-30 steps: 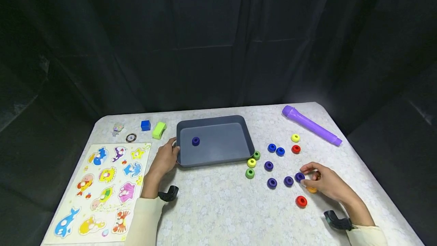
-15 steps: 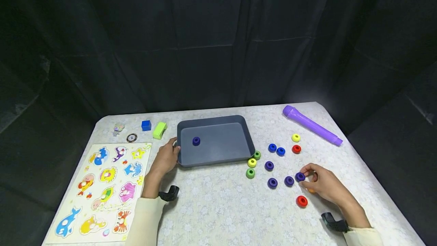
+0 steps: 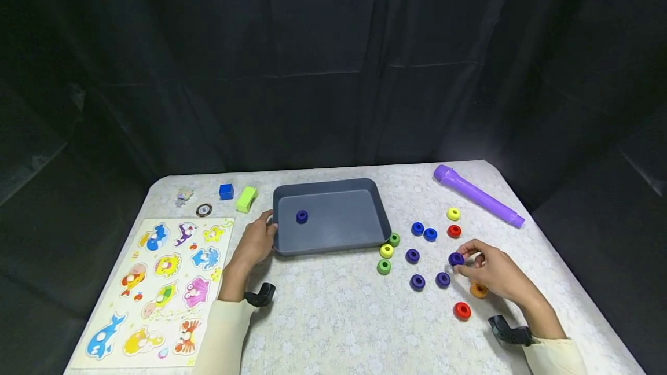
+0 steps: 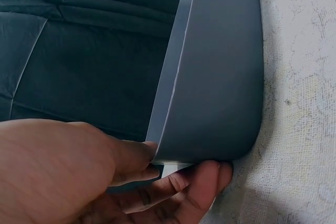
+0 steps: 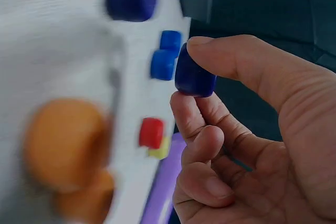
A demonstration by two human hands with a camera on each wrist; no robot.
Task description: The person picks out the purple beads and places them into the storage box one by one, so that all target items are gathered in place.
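Head view: a table (image 3: 333,328) covered with a pale patterned cloth is seen in front of black curtains. At its left side an animal puzzle board (image 3: 161,288) is laid flat. At the middle a grey tray (image 3: 365,236) is set, shallow and rectangular with rounded corners, and one dark purple ring (image 3: 301,216) is contained in it, near its left end. The tray's left rim is gripped by the left hand (image 3: 255,243); in the left wrist view the thumb is seen over the rim and the fingers (image 4: 194,187) are curled under the corner. A long purple tube (image 3: 476,194) is laid at the far right of the table. A green block (image 3: 246,199) and a blue cube (image 3: 226,191) are placed beyond the puzzle board.

To the right of the tray, small rings in green, yellow, blue, purple, red and orange are scattered on the cloth. A purple ring (image 3: 455,258) is pinched between the thumb and forefinger of the right hand (image 3: 492,274) and is held just above the cloth, among the scattered rings; it is small, thick, round-edged and dark violet-blue (image 5: 193,77). An orange ring (image 3: 478,290) is found just beside that hand, and a red ring (image 3: 461,310) near it.
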